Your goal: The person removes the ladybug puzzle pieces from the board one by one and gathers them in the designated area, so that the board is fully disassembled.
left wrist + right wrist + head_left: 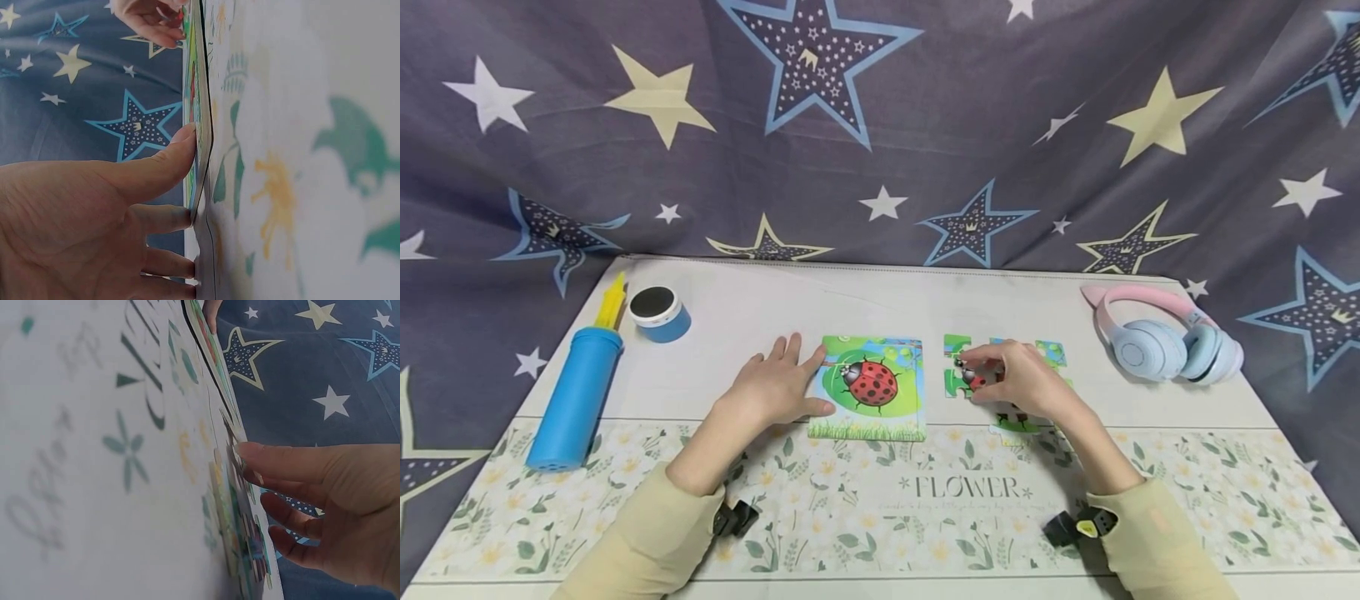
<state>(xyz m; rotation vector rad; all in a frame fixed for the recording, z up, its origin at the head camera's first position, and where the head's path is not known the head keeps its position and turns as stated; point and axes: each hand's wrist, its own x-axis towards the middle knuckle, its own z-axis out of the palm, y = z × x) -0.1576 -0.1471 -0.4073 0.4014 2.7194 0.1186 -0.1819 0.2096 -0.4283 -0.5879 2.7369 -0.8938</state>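
Note:
A square ladybug picture board (871, 386) lies flat at the middle of the table. My left hand (778, 385) is spread at its left side, the thumb (178, 147) resting on its near edge and the other fingers straight along the left edge. To the right lie several loose jigsaw pieces (1017, 423) with green, blue and ladybug parts. My right hand (1026, 379) reaches over them, thumb and forefinger pinching a jigsaw piece (974, 380) with red and black on it. In the right wrist view the fingertips are low over the pieces; the palm hides some of them in the head view.
A blue hand pump (576, 400) with a yellow nozzle lies at the left, beside a blue-and-white jar (660, 315) with a dark top. Pink and blue headphones (1165, 337) lie at the right. A starry curtain (880, 167) hangs behind the table.

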